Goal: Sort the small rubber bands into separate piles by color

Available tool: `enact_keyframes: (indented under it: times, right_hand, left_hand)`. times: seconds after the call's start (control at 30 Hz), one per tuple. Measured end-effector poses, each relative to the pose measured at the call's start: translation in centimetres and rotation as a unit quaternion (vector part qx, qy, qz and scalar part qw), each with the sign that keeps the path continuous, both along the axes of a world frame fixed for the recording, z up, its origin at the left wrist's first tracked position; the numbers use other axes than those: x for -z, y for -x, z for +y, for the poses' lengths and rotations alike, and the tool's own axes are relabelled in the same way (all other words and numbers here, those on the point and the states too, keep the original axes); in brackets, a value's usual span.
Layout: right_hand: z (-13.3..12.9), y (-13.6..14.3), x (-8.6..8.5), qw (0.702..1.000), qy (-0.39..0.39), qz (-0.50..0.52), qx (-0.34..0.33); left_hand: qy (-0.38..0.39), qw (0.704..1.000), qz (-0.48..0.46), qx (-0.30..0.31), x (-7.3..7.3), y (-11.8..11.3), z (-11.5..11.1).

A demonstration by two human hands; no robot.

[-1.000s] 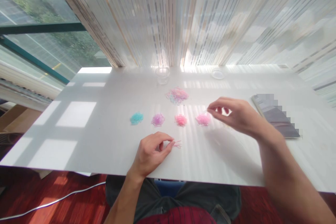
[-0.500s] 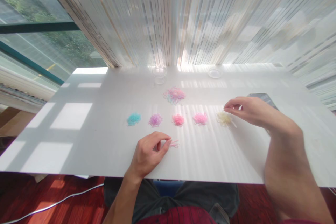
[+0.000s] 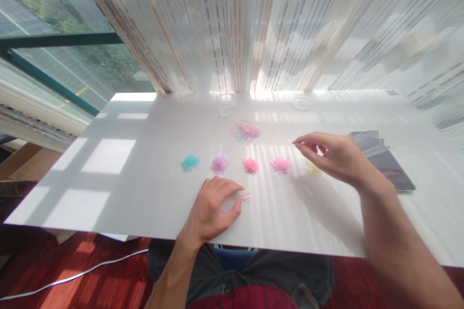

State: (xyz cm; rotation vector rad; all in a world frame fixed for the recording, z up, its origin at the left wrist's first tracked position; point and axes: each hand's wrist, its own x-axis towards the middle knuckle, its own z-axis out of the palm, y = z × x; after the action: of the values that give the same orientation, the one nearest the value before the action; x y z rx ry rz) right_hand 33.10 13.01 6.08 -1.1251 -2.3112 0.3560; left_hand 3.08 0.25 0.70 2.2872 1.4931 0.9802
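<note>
My left hand (image 3: 215, 207) rests on the white table (image 3: 152, 203), thumb and forefinger apart, beside a few loose pale pink elastic bands (image 3: 246, 197). My right hand (image 3: 326, 152) hovers over the right side, partly covering a pale yellow pile of bands (image 3: 312, 168). Its fingertips are pinched together; whatever may be between them does not show. A row of small piles runs to the left: pink (image 3: 281, 164), coral red (image 3: 250, 165), purple (image 3: 219, 164) and turquoise (image 3: 190, 162). Behind the row lies a mixed-colour pile of bands (image 3: 247, 132).
A clear round tub (image 3: 225, 105) and a clear lid (image 3: 301, 102) stand near the back edge by the curtain (image 3: 232, 24). A dark flat tablet-like device (image 3: 389, 166) lies right of my right forearm. A window (image 3: 65, 29) is at the left.
My right hand has moved left, away from the yellow pile's far side. My left thumb and forefinger have spread, leaving the pink bands on the table. The view has shifted slightly.
</note>
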Motion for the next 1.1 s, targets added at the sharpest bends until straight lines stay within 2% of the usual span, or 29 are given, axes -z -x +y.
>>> enact_keyframes:
  times: [0.13, 0.2, 0.3, 0.53, 1.1]
  right_hand:
    - [-2.2, 4.1, 0.8, 0.990, -0.023, 0.032, -0.133]
    - [-3.2, 5.7, 1.4, 0.980, 0.006, 0.014, -0.199]
    - [-4.2, 7.2, 2.4, 0.964, 0.063, -0.035, -0.256]
    - [-4.8, 8.1, 3.7, 0.961, 0.101, -0.035, -0.257]
    - [-4.5, 8.1, 3.4, 0.957, 0.136, 0.000, -0.257]
  left_hand:
    - [0.024, 0.999, 0.032, 0.004, -0.3, -0.2, -0.1]
    - [0.022, 0.999, 0.033, 0.000, -0.2, -0.3, -0.1]
    - [0.020, 0.999, 0.033, -0.001, -0.1, -0.3, 0.0]
    - [0.025, 0.999, 0.015, 0.013, 0.0, -0.1, 0.1]
    - [0.007, 1.000, -0.024, 0.017, 0.2, 0.1, 0.0]
